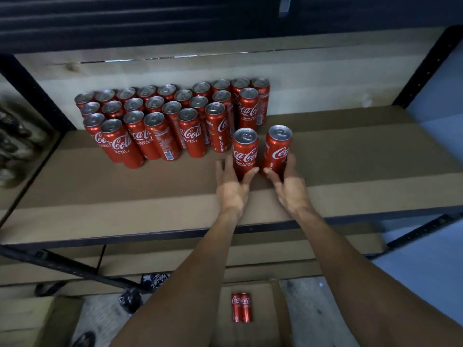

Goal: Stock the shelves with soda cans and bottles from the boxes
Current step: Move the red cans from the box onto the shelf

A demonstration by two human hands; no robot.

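Several slim red Coca-Cola cans (160, 121) stand in rows at the back left of the cardboard-lined shelf (125, 196). Two more red cans stand upright on the shelf in front of that group. My left hand (231, 182) grips the left can (245, 151) near its base, thumb and fingers curled around it. My right hand (288, 181) grips the right can (278, 149) the same way. Below the shelf, two red cans (241, 307) lie in an open cardboard box (275, 321) on the floor.
Black metal uprights (426, 68) frame the shelf on both sides, and a dark front rail (150, 236) runs along its edge. The shelf's right half is bare cardboard. Another cardboard box (32, 319) sits at the lower left, and dark items (12, 141) lie on the neighbouring shelf at left.
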